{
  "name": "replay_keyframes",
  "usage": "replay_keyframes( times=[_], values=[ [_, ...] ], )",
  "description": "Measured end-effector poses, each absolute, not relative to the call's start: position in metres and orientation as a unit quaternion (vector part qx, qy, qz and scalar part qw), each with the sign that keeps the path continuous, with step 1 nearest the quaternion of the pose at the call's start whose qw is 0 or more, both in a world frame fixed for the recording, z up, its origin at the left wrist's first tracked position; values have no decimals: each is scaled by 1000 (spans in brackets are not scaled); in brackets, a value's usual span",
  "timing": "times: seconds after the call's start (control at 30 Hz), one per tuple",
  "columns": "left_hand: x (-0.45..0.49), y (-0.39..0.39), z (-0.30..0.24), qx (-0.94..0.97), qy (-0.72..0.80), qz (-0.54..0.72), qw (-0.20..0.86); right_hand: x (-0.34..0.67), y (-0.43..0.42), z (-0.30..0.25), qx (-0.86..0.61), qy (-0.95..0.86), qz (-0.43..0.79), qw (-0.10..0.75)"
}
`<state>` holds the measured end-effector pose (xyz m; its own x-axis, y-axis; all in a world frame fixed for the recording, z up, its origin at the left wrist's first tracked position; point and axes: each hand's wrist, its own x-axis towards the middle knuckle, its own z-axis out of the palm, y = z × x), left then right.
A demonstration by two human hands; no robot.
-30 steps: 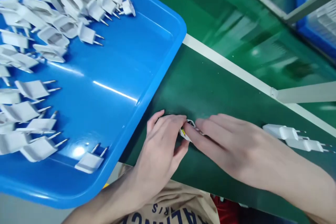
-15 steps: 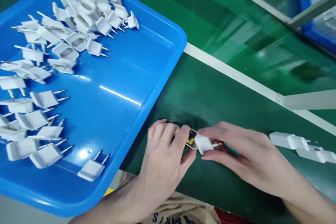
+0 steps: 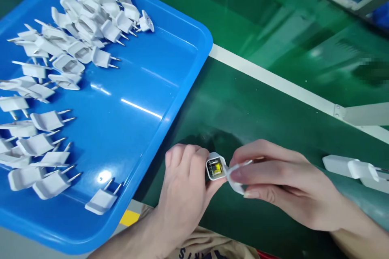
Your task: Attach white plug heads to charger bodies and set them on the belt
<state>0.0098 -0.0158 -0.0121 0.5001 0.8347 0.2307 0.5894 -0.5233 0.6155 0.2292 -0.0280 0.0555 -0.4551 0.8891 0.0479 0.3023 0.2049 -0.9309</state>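
My left hand (image 3: 187,182) is wrapped round a white charger housing (image 3: 216,166). Its open end faces right and shows a yellow and dark component inside. Just right of that opening, my right hand (image 3: 282,182) pinches a white plug cap (image 3: 235,178) with metal pins. The cap is tilted and somewhat blurred, its edge close to the housing's rim; whether they touch I cannot tell. Both hands are above the green work surface (image 3: 231,101), beside a blue tray (image 3: 194,77).
Many white plug caps (image 3: 101,56) with two pins lie in the blue tray, heaped towards its far left. White chargers (image 3: 349,166) lie at the right. A pale metal strip (image 3: 273,77) crosses the surface and meets a bracket (image 3: 364,115).
My left hand has turned the housing so that its open end shows more fully. My right hand has tilted the plug cap. The camera view has shifted slightly.
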Motion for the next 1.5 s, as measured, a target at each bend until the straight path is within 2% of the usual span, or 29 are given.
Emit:
replay_keyframes(
  times=[0.1,0.23,0.5,0.63,0.83,0.97,1.5],
  values=[
    [12,-16,-9,841,426,243,227,233,-29,52,-398,-692,498,339],
    [13,-17,-8,854,406,249,211,235,-31,46,-446,-660,489,356],
    [14,-18,-13,859,409,251,181,228,-36,41,-476,-548,564,395],
    [13,-18,-10,844,421,231,239,222,-38,44,-496,-608,501,364],
    [9,-15,-6,843,393,234,283,210,-46,48,-491,-768,314,265],
    [6,-16,-9,837,383,241,307,206,-52,49,-519,-788,242,227],
    [4,-17,-10,825,385,242,336,198,-53,53,-510,-778,278,237]
  ],
)
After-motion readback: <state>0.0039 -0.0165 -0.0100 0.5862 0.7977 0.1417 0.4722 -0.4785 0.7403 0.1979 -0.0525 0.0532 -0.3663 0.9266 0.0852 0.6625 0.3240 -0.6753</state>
